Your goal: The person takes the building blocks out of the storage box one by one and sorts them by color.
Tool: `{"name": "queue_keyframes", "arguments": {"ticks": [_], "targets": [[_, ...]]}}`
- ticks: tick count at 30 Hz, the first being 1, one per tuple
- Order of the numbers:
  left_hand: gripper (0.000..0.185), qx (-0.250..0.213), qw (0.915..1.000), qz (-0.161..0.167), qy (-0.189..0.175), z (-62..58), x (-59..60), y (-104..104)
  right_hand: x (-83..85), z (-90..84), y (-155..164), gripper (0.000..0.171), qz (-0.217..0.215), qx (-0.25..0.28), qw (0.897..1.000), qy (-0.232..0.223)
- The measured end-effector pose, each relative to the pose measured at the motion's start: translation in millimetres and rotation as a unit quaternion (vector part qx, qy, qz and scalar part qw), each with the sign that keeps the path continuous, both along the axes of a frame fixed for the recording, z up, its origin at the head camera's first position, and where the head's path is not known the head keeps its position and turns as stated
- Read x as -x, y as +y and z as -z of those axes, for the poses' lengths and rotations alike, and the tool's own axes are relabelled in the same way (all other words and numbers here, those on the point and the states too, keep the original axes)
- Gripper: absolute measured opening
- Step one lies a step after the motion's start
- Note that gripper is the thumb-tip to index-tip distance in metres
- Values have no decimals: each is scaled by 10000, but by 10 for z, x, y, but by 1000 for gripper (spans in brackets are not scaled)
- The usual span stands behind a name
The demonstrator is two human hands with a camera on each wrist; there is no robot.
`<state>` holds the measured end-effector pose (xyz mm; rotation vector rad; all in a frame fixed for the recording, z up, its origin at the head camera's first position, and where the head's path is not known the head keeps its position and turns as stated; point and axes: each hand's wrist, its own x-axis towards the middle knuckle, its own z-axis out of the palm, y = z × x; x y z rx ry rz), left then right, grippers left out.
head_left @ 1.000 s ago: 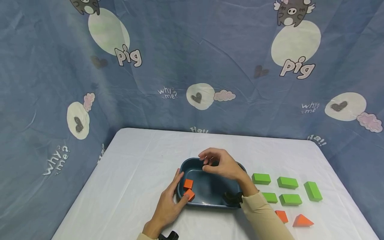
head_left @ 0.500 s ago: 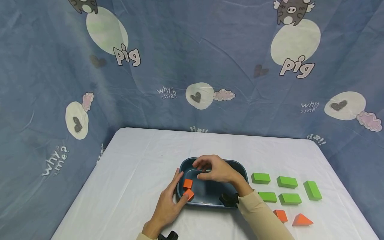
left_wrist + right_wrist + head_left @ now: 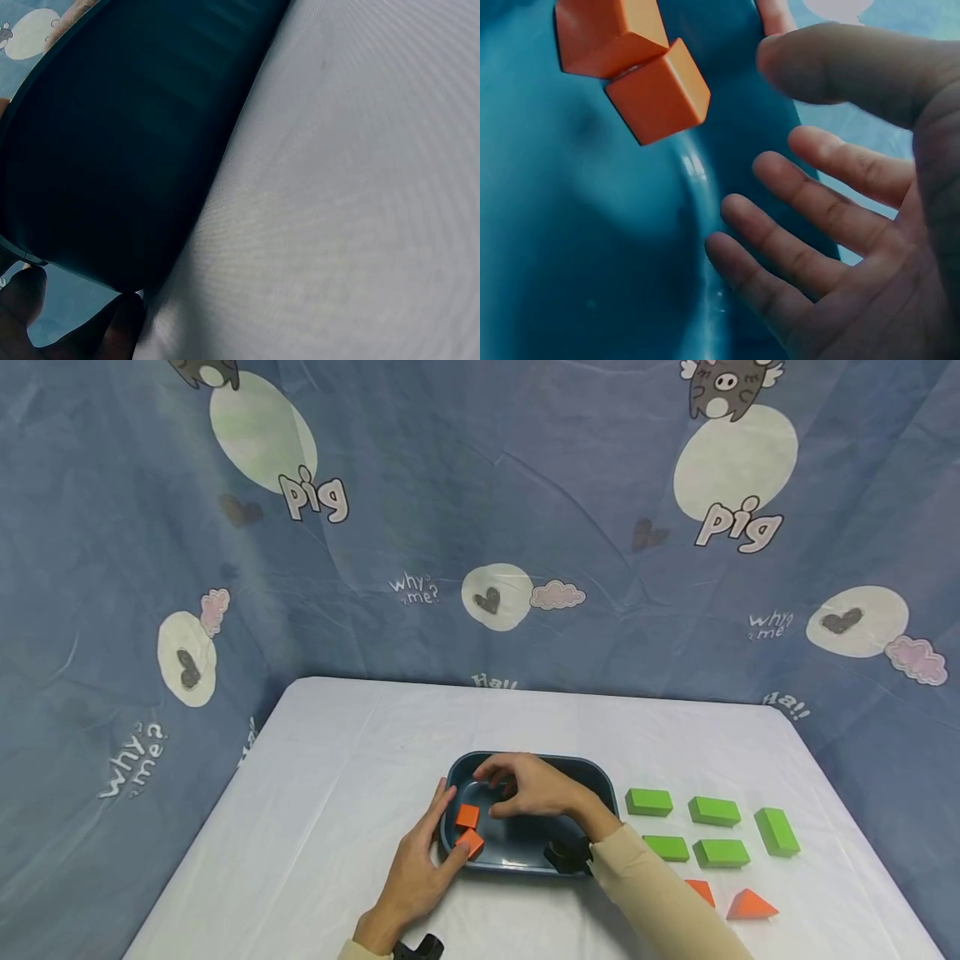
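A dark blue rectangular tray (image 3: 513,842) with rounded corners sits on the table. Two orange blocks lie in its left end, a rear orange block (image 3: 467,816) and a front orange block (image 3: 472,842), seen touching in the right wrist view. My left hand (image 3: 416,872) holds the tray's left end, thumb at the front rim and fingers along the left side. Over the inside of the tray hangs my right hand (image 3: 534,789), to the right of the blocks. Its palm and spread, slightly bent fingers (image 3: 761,232) hold nothing in the right wrist view.
On the white-covered table (image 3: 337,777), several green blocks, among them a front green block (image 3: 722,853), lie right of the tray. Nearer are an orange block (image 3: 702,892), partly behind the right sleeve, and an orange wedge (image 3: 752,906). A blue patterned curtain (image 3: 375,635) surrounds the table.
My right hand has moved left and slightly nearer over the tray, uncovering its far right rim. My left hand stays at the tray's left end, and the blocks lie as before.
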<state>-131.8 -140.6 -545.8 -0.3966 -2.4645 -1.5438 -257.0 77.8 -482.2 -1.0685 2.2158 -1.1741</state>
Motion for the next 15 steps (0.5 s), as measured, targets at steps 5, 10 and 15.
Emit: {"name": "queue_keyframes", "arguments": {"ticks": [5, 10, 15], "targets": [[71, 40, 10000, -52, -16, -9, 1, -19, 35, 9, -58, 53, -281, -99, 9995, -40], [72, 36, 10000, -74, 16, -15, -2, -28, 75, 45, -120, 55, -539, -50, 9982, -251], [71, 23, 10000, -14, 51, -15, -4, -24, 106, 108, -168, 56, -664, -2, 9966, -496]]}}
